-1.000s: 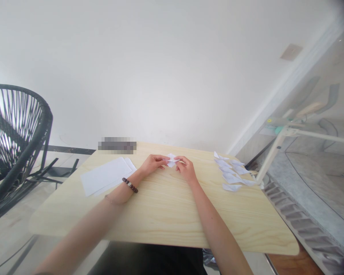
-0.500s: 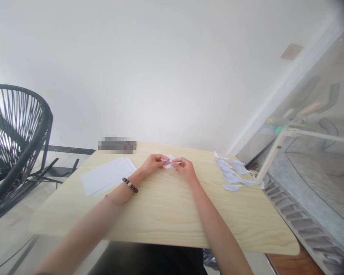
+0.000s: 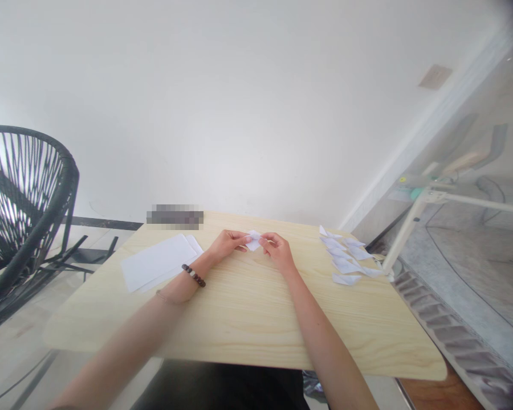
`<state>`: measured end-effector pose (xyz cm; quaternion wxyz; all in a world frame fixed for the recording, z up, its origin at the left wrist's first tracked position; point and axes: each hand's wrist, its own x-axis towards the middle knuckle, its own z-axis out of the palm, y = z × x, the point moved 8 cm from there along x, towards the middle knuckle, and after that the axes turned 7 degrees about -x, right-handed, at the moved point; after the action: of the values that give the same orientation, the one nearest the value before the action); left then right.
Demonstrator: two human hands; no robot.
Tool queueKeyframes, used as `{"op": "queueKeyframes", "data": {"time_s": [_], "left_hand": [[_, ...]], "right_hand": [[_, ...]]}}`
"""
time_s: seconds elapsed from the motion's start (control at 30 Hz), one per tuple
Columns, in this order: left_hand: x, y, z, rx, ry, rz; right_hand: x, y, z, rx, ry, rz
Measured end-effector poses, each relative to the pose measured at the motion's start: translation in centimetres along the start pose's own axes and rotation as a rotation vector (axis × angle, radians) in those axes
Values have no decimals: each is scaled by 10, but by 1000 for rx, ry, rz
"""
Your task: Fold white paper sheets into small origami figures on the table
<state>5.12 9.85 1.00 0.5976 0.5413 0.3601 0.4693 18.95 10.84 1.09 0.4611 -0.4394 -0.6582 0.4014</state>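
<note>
My two bare hands meet over the far middle part of a pale wood-grain tabletop [image 3: 248, 324]. Between them is a small piece of folded white paper [image 3: 253, 242], roughly diamond-shaped. My left hand [image 3: 228, 245] pinches its left corner between thumb and fingers; my right hand [image 3: 277, 249] pinches the right corner the same way. I cannot tell whether the paper touches the wood beneath. On my left wrist is a dark beaded bracelet [image 3: 194, 275] with one pale bead. Beside my left forearm, flat white paper sheets [image 3: 158, 263] lie overlapping at a slant. Well apart to the right, near the tabletop's edge, pointed folded paper pieces [image 3: 345, 265] sit in a loose cluster, some overlapping. A dark woven-cord chair [image 3: 68, 171] stands to the left, and a plain white wall [image 3: 239, 114] rises behind.
</note>
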Motion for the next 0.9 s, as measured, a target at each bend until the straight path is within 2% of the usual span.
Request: {"op": "queueKeyframes", "data": {"time_s": [0.4,0.73,0.9], "left_hand": [[0,0,2,-10,-10,8],[0,1,2,45,11,43],[0,0,1,70,8,10]], "right_hand": [[-2,-4,-4,-39,27,-20],[-2,-5,4,-107,-43,-42],[-2,-4,3,-131,-24,-37]]}}
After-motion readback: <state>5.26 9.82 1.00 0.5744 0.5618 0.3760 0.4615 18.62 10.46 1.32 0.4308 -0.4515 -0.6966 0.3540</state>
